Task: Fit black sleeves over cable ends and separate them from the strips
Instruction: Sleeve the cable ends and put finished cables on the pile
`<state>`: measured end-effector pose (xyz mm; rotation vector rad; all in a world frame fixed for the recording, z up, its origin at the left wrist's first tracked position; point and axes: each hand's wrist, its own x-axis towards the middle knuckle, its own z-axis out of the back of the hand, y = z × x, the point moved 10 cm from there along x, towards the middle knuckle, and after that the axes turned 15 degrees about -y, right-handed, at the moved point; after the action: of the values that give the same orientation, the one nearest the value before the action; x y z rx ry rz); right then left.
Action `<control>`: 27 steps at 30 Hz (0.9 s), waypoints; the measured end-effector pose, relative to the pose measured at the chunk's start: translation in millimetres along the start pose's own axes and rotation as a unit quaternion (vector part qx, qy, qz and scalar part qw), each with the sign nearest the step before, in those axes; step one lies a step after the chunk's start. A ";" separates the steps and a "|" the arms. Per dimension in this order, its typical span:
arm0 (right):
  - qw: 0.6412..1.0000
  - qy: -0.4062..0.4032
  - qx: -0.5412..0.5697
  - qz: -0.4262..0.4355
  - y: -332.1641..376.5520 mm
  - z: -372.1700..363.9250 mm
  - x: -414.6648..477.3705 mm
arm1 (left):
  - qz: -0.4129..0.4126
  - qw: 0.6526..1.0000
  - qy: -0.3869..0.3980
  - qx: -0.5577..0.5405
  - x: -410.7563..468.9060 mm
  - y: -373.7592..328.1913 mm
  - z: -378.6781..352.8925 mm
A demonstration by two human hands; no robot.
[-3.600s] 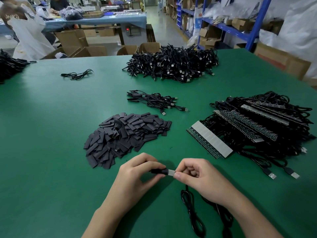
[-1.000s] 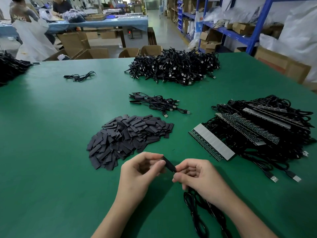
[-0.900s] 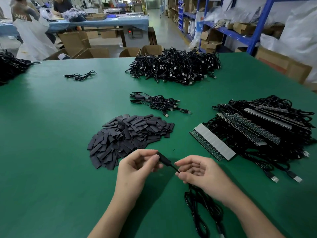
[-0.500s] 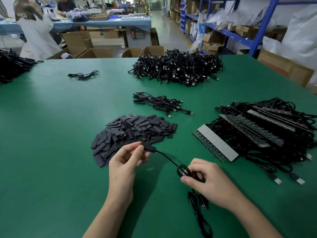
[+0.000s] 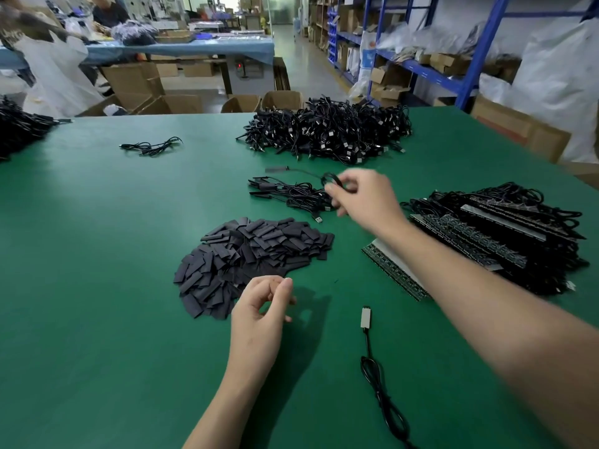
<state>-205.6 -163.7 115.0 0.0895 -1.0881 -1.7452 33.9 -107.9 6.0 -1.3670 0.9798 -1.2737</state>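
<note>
Cable in right hand (blurred)

Bare left hand near the sleeve pile, bare right hand beyond it. Bare forearms; short plain nail on the left thumb.

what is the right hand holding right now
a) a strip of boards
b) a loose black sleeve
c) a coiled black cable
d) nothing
C: the right hand pinches a coiled black cable above the small bundle of cables, with one cable end sticking out to the left.
</note>
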 end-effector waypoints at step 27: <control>0.993 0.090 -0.071 0.013 -44.2 -6.1 -154.6 | -0.203 0.863 -0.067 0.457 30.1 -3.6 36.6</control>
<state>-162.0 -44.0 16.9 0.1421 -0.8290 -1.7491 73.6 -131.7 16.7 -0.8755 -0.0902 -1.6206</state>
